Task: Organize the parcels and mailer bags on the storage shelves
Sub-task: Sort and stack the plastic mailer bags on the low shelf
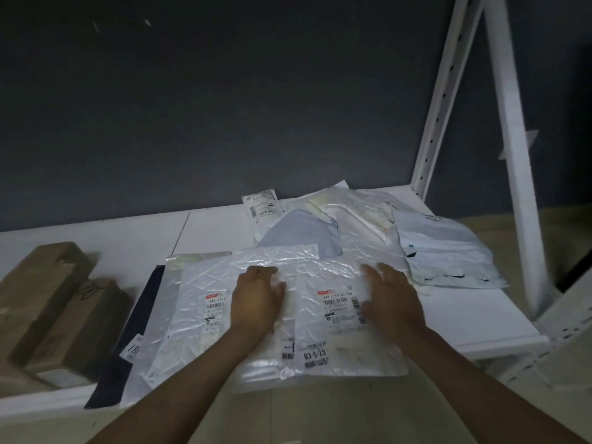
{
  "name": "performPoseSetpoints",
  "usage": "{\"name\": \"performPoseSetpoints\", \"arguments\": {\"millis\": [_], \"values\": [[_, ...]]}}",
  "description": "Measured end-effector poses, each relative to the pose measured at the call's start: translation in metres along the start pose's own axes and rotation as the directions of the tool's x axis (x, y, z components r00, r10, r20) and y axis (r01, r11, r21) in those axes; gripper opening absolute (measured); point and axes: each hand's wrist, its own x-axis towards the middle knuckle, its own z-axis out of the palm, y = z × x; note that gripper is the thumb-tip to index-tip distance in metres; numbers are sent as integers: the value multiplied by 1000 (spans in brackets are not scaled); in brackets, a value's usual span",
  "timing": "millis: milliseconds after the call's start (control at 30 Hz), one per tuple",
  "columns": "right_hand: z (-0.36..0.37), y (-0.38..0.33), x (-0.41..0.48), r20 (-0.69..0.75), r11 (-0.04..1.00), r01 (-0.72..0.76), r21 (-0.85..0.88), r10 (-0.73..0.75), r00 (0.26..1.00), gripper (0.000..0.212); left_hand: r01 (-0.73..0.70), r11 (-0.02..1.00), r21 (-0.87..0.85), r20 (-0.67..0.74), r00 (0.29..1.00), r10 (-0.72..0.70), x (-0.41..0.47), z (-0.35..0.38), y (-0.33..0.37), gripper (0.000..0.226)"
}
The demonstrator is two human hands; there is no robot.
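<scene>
The right hand's (pixel 392 298) fingers (pixel 374 274) are lying nearly straight and spread, pressing flat on the top bag (pixel 368 354) and holding nothing. The left hand's (pixel 256 298) fingers (pixel 259 271) are bending at the knuckles with their tips down on the crinkled plastic. Whether they are pinching it or only pressing I cannot tell. The thumb is pointing toward the right hand.

The top bag, white with printed labels, is lying at the shelf's (pixel 480 318) front edge and hanging slightly over it. It is overlapping the left bag (pixel 198 299), also white and labelled, and the left hand is sitting about where the two meet. A navy bag (pixel 137 331) is poking out from under the left bag. Well to the left, two brown boxes (pixel 61 302) are sitting side by side.

Behind the hands, a grey bag (pixel 304 233) is peeking out from under the pile, and a clear bag (pixel 355 216) is lying beyond it. A small bag (pixel 261 208) is leaning on the dark wall (pixel 224 107). The right bag (pixel 445 251) is lying near the white post (pixel 512 149).
</scene>
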Motion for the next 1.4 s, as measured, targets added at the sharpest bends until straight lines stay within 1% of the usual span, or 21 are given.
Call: {"name": "performPoseSetpoints", "arguments": {"millis": [67, 167, 300, 400, 467, 533, 633, 700, 767, 867, 967, 1033, 1067, 1100, 1133, 1167, 1200, 1233, 1300, 1367, 1400], "values": [[1, 0, 11, 43, 992, 126, 29, -127, 991, 61, -13, 1000, 2, 16, 1000, 13, 37, 8, 2, 35], [8, 2, 27, 142, 974, 218, 54, -224, 964, 62, -27, 999, 26, 44, 999, 26, 93, 24, 7, 29], [20, 10, 39, 207, 971, 233, 62, -240, 948, 64, 23, 981, 190, 118, 992, -46, 144, 41, 13, 53], [25, 13, 45, 146, 959, 281, 27, -282, 948, 64, 57, 955, 290, 170, 979, -110, 161, 46, 15, 79], [29, 13, 49, 114, 955, 296, 19, -296, 948, 63, 94, 946, 312, 179, 972, -155, 167, 48, 16, 86], [32, 13, 52, 102, 952, 305, 6, -304, 947, 63, 133, 941, 310, 192, 961, -200, 171, 48, 17, 84], [34, 14, 53, 95, 953, 302, 5, -301, 949, 63, 161, 948, 274, 180, 960, -215, 172, 46, 19, 65], [37, 15, 54, 85, 952, 304, 25, -305, 949, 63, 158, 967, 202, 102, 978, -181, 170, 40, 24, 49], [38, 15, 54, 78, 955, 296, 36, -298, 952, 63, 81, 996, 24, -71, 994, -79, 171, 33, 28, 28], [35, 13, 52, 83, 955, 293, 43, -296, 952, 62, -169, 955, -244, -372, 926, 69, 172, 17, 36, 12], [25, 9, 48, 43, 935, 255, 246, -273, 961, 57, -323, 885, -336, -492, 861, 128, 155, -5, 58, 7], [15, 5, 45, -59, 838, 196, 509, -193, 979, 50, -375, 817, -439, -476, 868, 143, 136, -16, 73, 13], [7, 4, 45, -93, 733, 136, 666, -99, 991, 45, -386, 781, -491, -452, 879, 150, 124, -20, 78, 16], [-3, 4, 43, -48, 554, 29, 832, 19, 999, 41, -396, 757, -519, -432, 886, 168, 110, -22, 80, 20], [-14, 4, 42, 73, 299, -98, 949, 96, 993, 43, -411, 748, -521, -420, 886, 195, 95, -23, 81, 24], [-24, 6, 40, 204, 37, -208, 978, 87, 975, 53, -436, 741, -510, -410, 881, 236, 81, -23, 80, 27], [-33, 10, 38, 307, -158, -300, 941, 25, 951, 64, -467, 733, -494, -395, 872, 289, 68, -22, 78, 32], [-42, 15, 35, 367, -259, -367, 893, -49, 929, 72, -505, 717, -481, -377, 857, 351, 57, -20, 76, 35], [-51, 19, 27, 383, -302, -408, 861, -142, 913, 64, -591, 663, -461, -350, 807, 476, 41, -15, 69, 35], [-56, 18, 18, 366, -221, -397, 891, -169, 915, 31, -638, 640, -428, -338, 770, 542, 29, -11, 60, 25], [-56, 20, 14, 360, -153, -384, 911, -163, 918, 24, -638, 652, -410, -324, 770, 549, 24, -11, 55, 23]]}}
